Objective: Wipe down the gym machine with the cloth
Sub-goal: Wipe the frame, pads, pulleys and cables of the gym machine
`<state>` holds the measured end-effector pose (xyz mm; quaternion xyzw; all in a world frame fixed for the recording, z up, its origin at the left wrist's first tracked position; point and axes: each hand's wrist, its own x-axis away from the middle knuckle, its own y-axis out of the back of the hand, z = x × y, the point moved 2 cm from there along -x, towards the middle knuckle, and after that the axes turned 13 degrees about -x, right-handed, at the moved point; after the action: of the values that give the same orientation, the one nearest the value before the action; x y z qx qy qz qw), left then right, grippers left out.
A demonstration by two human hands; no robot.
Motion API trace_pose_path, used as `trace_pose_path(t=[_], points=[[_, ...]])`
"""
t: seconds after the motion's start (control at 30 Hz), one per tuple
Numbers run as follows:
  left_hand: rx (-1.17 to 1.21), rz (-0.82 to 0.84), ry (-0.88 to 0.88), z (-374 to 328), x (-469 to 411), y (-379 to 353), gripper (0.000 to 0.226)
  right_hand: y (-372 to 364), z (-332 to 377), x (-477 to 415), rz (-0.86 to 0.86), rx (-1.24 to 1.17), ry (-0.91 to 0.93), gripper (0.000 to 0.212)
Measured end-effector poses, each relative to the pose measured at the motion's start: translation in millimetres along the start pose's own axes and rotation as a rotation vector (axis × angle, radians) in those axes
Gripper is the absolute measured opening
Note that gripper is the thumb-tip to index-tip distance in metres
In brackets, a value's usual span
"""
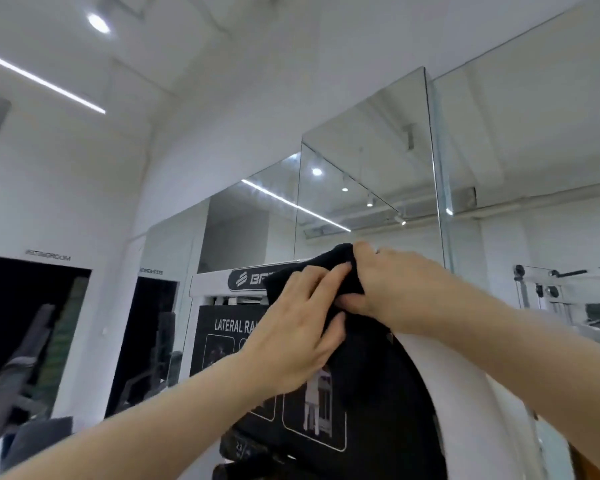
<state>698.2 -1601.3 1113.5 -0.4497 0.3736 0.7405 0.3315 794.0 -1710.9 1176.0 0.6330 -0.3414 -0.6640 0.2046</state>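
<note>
A black cloth (329, 261) is held up against the top of the white gym machine (210, 282), over its logo plate. My left hand (298, 323) lies on the cloth with its fingers spread and its thumb tucked under the edge. My right hand (388, 282) grips the cloth's upper right part, fingers curled over the top and thumb pinching below. Below the hands, the machine's black panel (368, 393) reads "LATERAL RA..." and shows exercise pictures. A white curved shroud (465, 393) runs down the machine's right side.
Large wall mirrors (361, 188) stand right behind the machine. Another white machine frame (561, 285) stands at the right. Dark doorways (32, 323) and grey equipment are at the left. The weight stack (243, 448) sits at the bottom centre.
</note>
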Motion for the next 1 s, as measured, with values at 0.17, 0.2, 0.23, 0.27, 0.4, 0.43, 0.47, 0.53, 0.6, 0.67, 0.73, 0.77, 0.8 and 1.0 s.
trace_pose_path(t=[0.17, 0.2, 0.23, 0.27, 0.4, 0.43, 0.47, 0.53, 0.6, 0.67, 0.73, 0.77, 0.8, 1.0], points=[[-0.181, 0.131, -0.004, 83.9, 15.2, -18.3, 0.067, -18.3, 42.0, -69.6, 0.165, 0.166, 0.123, 0.047], [-0.192, 0.160, 0.006, 99.6, 18.9, -22.2, 0.068, -27.5, 51.9, -81.6, 0.175, 0.226, 0.130, 0.049], [-0.201, 0.192, 0.014, 114.9, 23.0, -25.9, 0.069, -38.2, 62.2, -93.2, 0.180, 0.279, 0.126, 0.052], [-0.212, 0.223, 0.024, 130.0, 28.0, -29.2, 0.069, -49.9, 72.4, -104.3, 0.181, 0.321, 0.118, 0.055], [-0.300, 0.322, 0.032, 191.6, 49.4, -39.9, 0.072, -96.1, 110.4, -146.4, 0.154, 0.384, 0.122, 0.060], [-0.313, 0.341, 0.031, 205.6, 52.4, -42.1, 0.073, -105.3, 118.8, -156.3, 0.156, 0.391, 0.124, 0.060], [-0.319, 0.354, 0.026, 218.1, 53.8, -44.4, 0.073, -113.4, 126.7, -166.1, 0.159, 0.396, 0.118, 0.060], [-0.326, 0.365, 0.007, 241.3, 54.5, -47.8, 0.072, -127.3, 141.8, -184.4, 0.154, 0.407, 0.095, 0.056], [-0.298, 0.369, 0.019, 260.6, 58.3, -50.6, 0.070, -140.5, 155.3, -197.5, 0.149, 0.409, 0.084, 0.052], [-0.276, 0.334, 0.034, 275.4, 65.7, -55.9, 0.067, -155.6, 164.6, -208.6, 0.122, 0.380, 0.110, 0.049], [-0.266, 0.285, 0.022, 287.8, 73.1, -64.5, 0.063, -169.6, 170.3, -219.8, 0.086, 0.365, 0.145, 0.046], [-0.258, 0.279, 0.036, 294.1, 75.1, -69.1, 0.065, -175.9, 172.7, -226.0, 0.067, 0.371, 0.168, 0.045], [-0.244, 0.283, 0.067, 300.1, 76.1, -73.7, 0.070, -182.0, 174.4, -232.5, 0.052, 0.387, 0.199, 0.043], [0.106, 0.265, 0.382, 325.8, 82.4, -89.2, 0.077, -209.8, 183.7, -261.6, 0.021, 0.429, 0.320, 0.047]])
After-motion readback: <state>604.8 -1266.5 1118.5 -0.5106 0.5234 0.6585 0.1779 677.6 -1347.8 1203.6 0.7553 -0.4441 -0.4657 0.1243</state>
